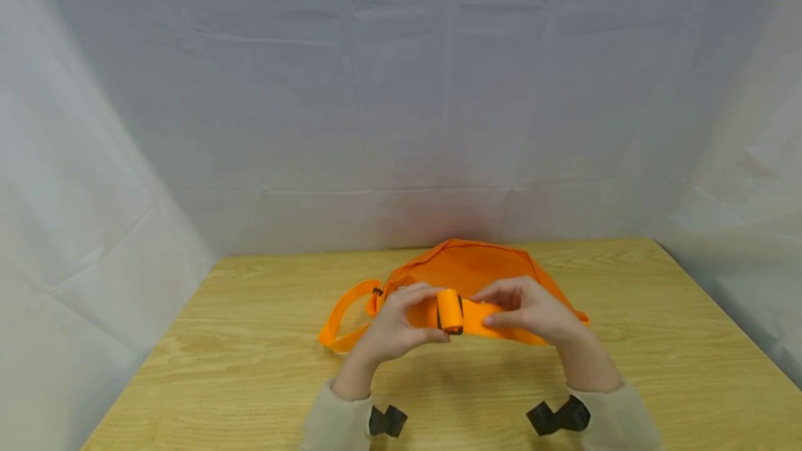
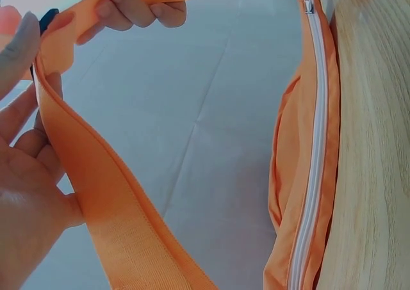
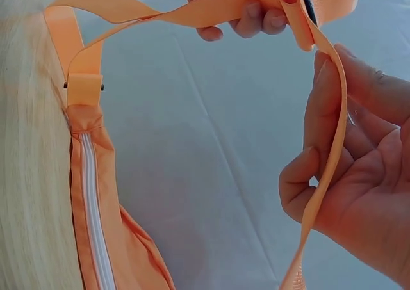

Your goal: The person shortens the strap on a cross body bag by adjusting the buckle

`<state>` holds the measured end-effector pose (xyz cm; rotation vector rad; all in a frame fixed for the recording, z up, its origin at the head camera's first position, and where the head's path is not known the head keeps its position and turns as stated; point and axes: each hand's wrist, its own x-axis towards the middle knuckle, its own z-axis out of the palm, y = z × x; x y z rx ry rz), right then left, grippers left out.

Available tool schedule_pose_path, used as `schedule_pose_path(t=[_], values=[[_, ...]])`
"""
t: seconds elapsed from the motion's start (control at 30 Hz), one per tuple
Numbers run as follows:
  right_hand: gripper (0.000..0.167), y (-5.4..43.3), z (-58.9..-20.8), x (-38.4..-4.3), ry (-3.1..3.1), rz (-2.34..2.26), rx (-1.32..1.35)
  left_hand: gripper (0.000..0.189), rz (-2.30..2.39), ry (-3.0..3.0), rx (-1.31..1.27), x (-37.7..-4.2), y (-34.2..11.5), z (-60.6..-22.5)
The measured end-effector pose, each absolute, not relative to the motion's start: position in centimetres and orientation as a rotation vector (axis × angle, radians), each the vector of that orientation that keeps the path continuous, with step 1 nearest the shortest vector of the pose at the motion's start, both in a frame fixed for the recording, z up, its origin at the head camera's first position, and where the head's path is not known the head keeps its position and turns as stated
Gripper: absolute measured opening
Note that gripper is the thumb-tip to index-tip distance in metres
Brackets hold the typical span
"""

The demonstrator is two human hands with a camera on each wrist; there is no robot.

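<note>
An orange fabric bag [image 1: 466, 266] with a white zipper [image 2: 315, 130] lies on the table, its orange webbing strap [image 3: 337, 120] raised in front of it. My left hand [image 1: 397, 326] pinches the black slide buckle [image 1: 456, 330] between thumb and fingers, where the webbing folds over in a short loop [image 1: 447, 308]. Just to the right, my right hand [image 1: 529, 308] holds the flat strap between thumb and fingers. In the right wrist view the strap runs down past the palm. Some left fingertips are hidden behind the webbing.
Another curve of strap [image 1: 332, 326] rests on the wooden table [image 1: 238, 339] left of the bag, with a small dark fitting [image 1: 378, 291] at the bag's end. White sheeting [image 1: 401, 124] hangs behind and on both sides.
</note>
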<state>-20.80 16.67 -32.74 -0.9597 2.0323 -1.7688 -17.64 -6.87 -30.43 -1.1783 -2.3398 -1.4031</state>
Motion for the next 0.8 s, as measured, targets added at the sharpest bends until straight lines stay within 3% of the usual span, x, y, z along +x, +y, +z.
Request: schedule_pose_path(t=[0.8], values=[[0.032,15.78,-33.01,-20.69,2.036,-1.835,-0.914,0.04,-1.368,-2.34,-1.205,-17.88,-6.77,-30.49]])
